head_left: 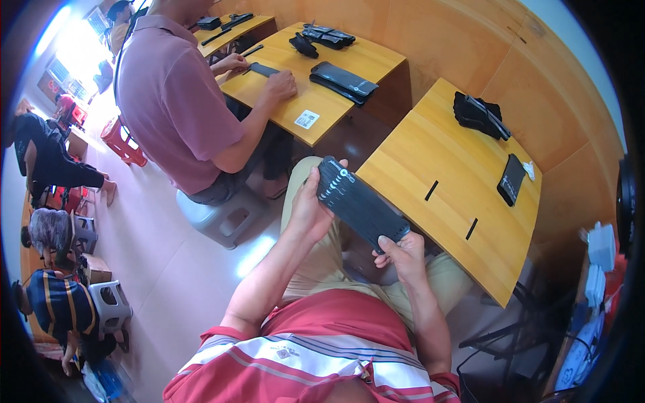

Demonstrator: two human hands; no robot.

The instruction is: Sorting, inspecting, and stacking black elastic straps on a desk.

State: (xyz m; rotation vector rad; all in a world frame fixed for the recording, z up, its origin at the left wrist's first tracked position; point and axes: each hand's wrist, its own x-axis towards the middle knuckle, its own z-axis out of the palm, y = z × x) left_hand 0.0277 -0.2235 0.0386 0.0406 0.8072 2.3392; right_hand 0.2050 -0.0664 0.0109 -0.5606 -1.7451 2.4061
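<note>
Far left: seated people on low grey stools [111, 302], a red plastic stool [124, 142] beyond. Next over, a co-worker in a mauve shirt [176, 101], both hands resting on a wooden table [322, 107] beside black pouches [344, 82]. Centre: left hand [310, 205] curled around the upper end of a long black ribbed pouch [359, 203], fingers wrapped over its top edge. Pouch held tilted in the air above the lap, just off the near wooden table's [430, 228] edge. Right hand [402, 254] pinching the pouch's lower end, thumb on top. Further right on that table: a black folded bundle [478, 114], a flat black case [511, 178].
</note>
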